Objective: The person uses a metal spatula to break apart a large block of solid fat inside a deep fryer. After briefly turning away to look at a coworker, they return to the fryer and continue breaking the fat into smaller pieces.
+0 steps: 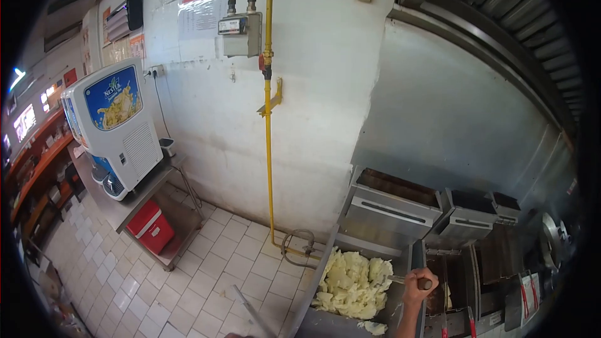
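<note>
Pale yellow, lumpy chunks [354, 285] that look like solid fat fill part of a steel fryer tray [395, 310]. My right hand [419, 285] is closed around the handle of a metal utensil [397, 280] at the right side of the heap. The handle's brown round end shows beyond my fist. The utensil's far end is hidden at the chunks, so its kind cannot be told. A small loose piece [373, 327] lies apart at the front. My left hand is not visible. Low in the middle, a grey metal bar [253, 313] slants over the floor.
Right of the tray stand dark fryer wells [446, 275] with red-handled baskets [532, 294]. A yellow gas pipe [269, 163] runs down the wall to a hose [297, 247]. At left, a drink dispenser [119, 125] stands on a steel table above a red cooler [151, 228].
</note>
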Demonstrator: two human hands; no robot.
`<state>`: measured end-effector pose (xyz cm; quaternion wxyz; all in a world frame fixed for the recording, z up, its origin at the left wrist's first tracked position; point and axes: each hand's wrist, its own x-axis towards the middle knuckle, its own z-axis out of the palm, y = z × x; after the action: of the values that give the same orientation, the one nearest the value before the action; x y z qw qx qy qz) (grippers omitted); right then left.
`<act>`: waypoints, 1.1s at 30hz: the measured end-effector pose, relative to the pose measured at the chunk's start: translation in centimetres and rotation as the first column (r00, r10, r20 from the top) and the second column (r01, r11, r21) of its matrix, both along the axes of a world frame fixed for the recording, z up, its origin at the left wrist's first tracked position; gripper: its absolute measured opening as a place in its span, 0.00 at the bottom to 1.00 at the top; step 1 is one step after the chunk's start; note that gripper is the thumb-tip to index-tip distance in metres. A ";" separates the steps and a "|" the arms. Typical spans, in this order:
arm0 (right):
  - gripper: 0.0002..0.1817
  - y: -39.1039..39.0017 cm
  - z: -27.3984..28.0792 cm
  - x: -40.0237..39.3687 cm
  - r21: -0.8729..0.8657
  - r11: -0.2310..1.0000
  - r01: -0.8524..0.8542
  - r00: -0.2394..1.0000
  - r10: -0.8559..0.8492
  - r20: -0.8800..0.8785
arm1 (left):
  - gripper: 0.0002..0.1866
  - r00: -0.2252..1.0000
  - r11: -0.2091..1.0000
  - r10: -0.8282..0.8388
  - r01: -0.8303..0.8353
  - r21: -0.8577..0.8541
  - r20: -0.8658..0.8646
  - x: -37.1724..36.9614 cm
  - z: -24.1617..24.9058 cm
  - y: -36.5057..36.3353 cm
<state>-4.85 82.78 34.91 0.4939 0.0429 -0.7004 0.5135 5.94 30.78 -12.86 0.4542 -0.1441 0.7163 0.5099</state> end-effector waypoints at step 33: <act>0.13 0.8 5.9 3.4 -0.236 0.971 -0.030 0.998 0.040 0.040 | 0.20 0.925 0.926 -0.377 0.378 0.018 -0.042 1.7 7.7 -1.5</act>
<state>-1.41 83.59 40.81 0.4706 -0.0150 -0.6447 0.6022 7.68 29.29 -5.21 0.5320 0.0119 0.7324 0.4248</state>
